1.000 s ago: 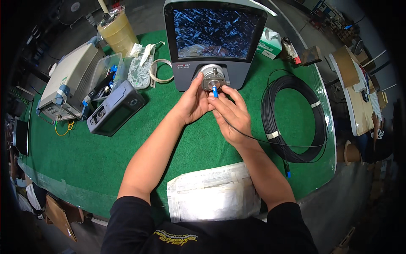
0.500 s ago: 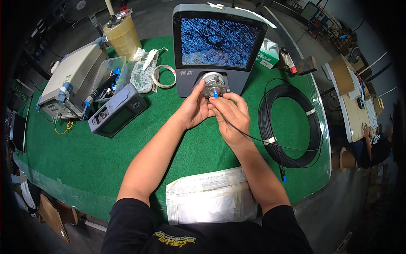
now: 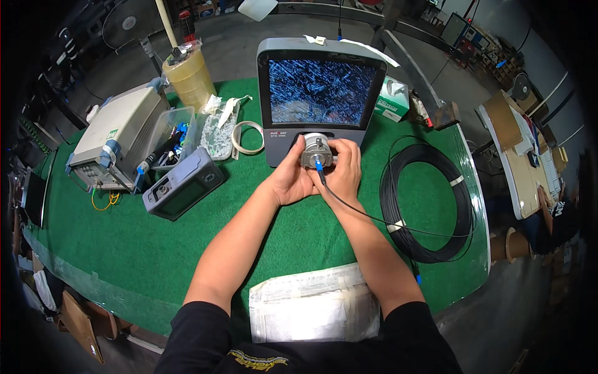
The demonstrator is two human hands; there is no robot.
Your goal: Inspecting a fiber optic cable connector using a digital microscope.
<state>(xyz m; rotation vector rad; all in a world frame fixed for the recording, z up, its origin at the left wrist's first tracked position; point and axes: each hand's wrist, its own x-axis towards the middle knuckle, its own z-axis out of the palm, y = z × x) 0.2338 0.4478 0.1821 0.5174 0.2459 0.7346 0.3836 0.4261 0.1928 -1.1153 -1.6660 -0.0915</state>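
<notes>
A desktop inspection scope with a screen (image 3: 319, 93) stands in front of me, its display full of blue speckle. From its front juts a round metal adapter holder (image 3: 316, 153). A blue fibre connector (image 3: 319, 167) sits in the holder, with its thin black cable running right to a coil (image 3: 390, 199). My left hand (image 3: 288, 177) grips the holder's left side, thumb up and fingers underneath. At the holder's right side, my right hand (image 3: 344, 171) is closed with curled fingers; its fingertips are partly hidden. Neither hand is on the connector.
A grey handheld tester (image 3: 185, 186), a boxy bench instrument (image 3: 118, 134), plastic boxes (image 3: 218, 134) and a tape stack (image 3: 188, 78) stand left. Far right of the scope is a green-white box (image 3: 392, 100). A taped white sheet (image 3: 314, 305) lies near me. A person sits at another table, far right.
My right hand has let go of the blue connector and moved to the holder's right side. The connector stays in the holder. My left hand keeps its grip; the whole view has shifted slightly.
</notes>
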